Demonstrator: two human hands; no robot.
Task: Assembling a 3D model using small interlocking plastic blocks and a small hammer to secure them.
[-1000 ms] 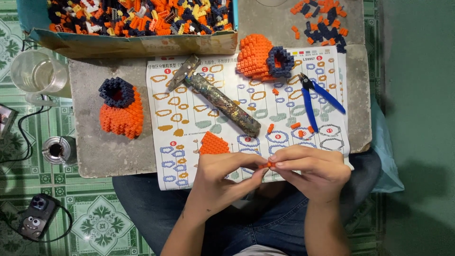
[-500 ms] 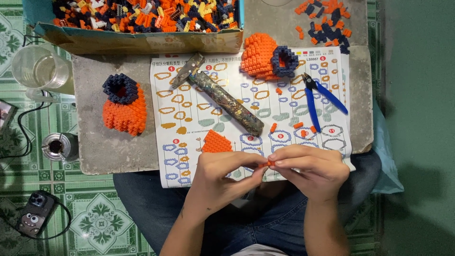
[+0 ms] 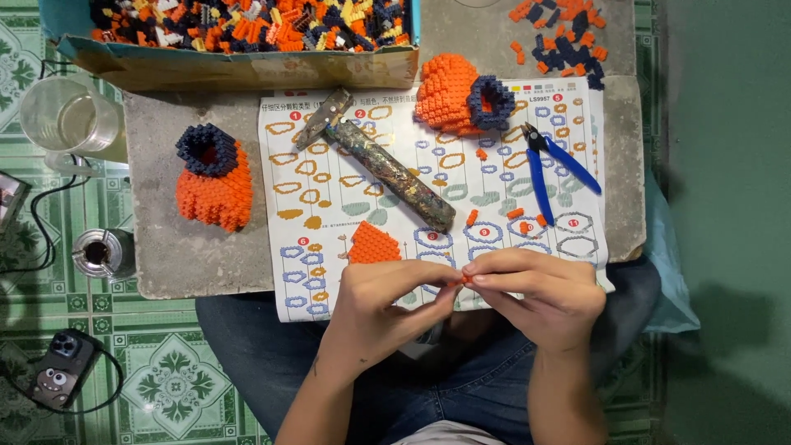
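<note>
Between both hands' fingers (image 3: 445, 290), orange brick (image 3: 466, 279)

A grey stone slab (image 3: 165, 272) carries an instruction sheet (image 3: 329, 206) at centre, an orange block model (image 3: 212, 185) at nine o'clock, and a cardboard tray (image 3: 239, 66) of bricks at twelve.

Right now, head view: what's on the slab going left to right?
Orange and navy brick model → hammer → second orange and navy brick model → blue-handled pliers. All lie beyond the left hand and right hand.
</note>
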